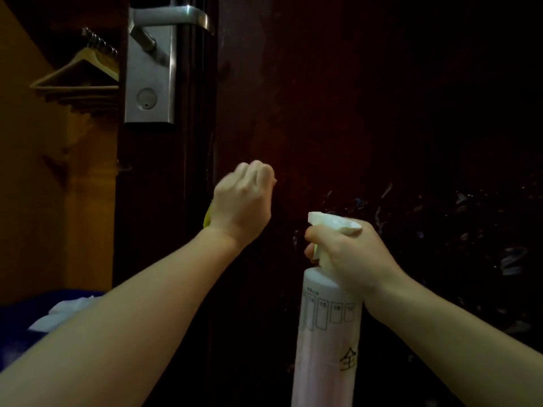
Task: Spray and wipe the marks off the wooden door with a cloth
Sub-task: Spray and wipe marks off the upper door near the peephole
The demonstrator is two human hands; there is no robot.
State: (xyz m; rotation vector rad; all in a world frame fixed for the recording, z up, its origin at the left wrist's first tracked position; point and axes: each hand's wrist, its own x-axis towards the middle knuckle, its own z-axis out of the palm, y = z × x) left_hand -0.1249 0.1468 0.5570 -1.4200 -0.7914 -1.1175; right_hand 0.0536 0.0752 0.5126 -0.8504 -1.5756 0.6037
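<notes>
dark wooden door (338, 98) fills view, wet marks (440, 230) low right, steel lock plate (150, 69) with 1 handle (173, 16) upper left. several hangers (85, 69) in dim room behind. left hand (244, 201) fisted against door, clutching yellow cloth (207, 218). right hand (349, 254) grips 1 spray bottle (326, 333), finger on trigger.

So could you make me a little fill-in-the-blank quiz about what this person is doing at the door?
1. The right hand holds a white spray ____.
2. The left hand grips a ____-coloured cloth.
3. Wet droplets speckle the dark wooden ____ right of the bottle.
4. Wooden ____ hang behind the metal lock plate.

Missing words: bottle; yellow; door; hangers
</notes>
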